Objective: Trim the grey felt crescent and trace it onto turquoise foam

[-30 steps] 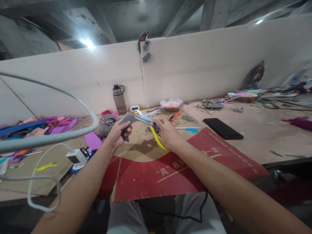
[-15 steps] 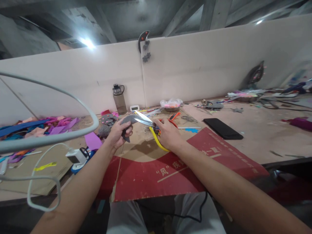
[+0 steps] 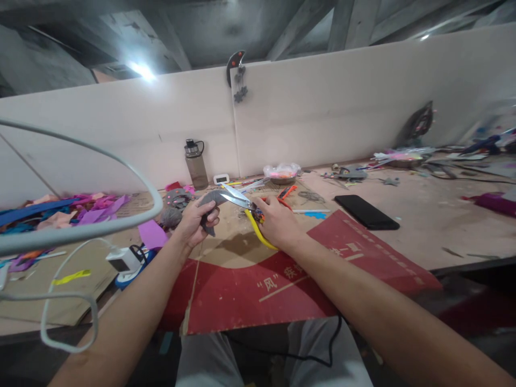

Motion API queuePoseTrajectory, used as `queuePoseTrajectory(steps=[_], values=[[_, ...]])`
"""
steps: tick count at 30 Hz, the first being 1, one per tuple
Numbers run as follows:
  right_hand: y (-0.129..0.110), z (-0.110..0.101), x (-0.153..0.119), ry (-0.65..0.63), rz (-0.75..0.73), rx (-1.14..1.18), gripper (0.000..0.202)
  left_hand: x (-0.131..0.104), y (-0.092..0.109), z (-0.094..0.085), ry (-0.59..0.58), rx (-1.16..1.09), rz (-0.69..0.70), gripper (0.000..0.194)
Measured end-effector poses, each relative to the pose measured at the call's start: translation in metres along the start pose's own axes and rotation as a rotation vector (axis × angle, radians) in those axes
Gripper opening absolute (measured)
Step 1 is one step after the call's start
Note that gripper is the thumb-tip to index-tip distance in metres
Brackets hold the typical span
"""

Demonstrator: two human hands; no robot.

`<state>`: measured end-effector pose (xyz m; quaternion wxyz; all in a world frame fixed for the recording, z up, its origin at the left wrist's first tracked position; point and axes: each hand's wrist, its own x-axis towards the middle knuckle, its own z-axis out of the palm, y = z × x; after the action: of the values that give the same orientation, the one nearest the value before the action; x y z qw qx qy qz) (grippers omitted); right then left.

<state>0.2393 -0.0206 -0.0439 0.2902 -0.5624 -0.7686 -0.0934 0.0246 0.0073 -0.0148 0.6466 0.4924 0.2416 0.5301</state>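
My left hand (image 3: 201, 219) is closed on a curved grey felt piece (image 3: 215, 198), shaped like a crescent, with one end hanging below the fingers. My right hand (image 3: 278, 219) grips a pair of scissors (image 3: 237, 199) with one yellow and one red handle. The blades are parted and point left, at the upper edge of the felt. Whether they bite into it, I cannot tell. Both hands are above a red and brown cardboard sheet (image 3: 258, 301) lying at the table's front edge.
A black phone (image 3: 366, 212) lies right of the cardboard. Behind the hands stand a grey bottle (image 3: 196, 167) and a bowl in plastic wrap (image 3: 281, 173). Coloured felt scraps (image 3: 92, 210) and a white charger (image 3: 123, 260) are at the left. A pale tube (image 3: 133, 177) arches across the left foreground.
Hands, felt and scissors hold nearly the same position, blades still parted. The whole view has shifted very slightly.
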Motion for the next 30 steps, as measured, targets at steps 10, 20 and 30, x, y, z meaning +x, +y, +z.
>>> queuePoseTrajectory(steps=[10, 20, 30], values=[[-0.001, 0.000, -0.001, -0.008, 0.022, -0.009, 0.038, 0.000, 0.000, 0.001, 0.023, -0.015, -0.011, 0.024], [0.012, 0.011, 0.012, 0.124, 0.120, 0.672, 0.028, -0.001, -0.001, 0.000, 0.007, -0.062, -0.016, 0.020], [0.009, 0.012, 0.011, 0.161, 0.100, 0.774, 0.034, 0.003, -0.005, 0.004, 0.132, -0.123, -0.089, 0.029]])
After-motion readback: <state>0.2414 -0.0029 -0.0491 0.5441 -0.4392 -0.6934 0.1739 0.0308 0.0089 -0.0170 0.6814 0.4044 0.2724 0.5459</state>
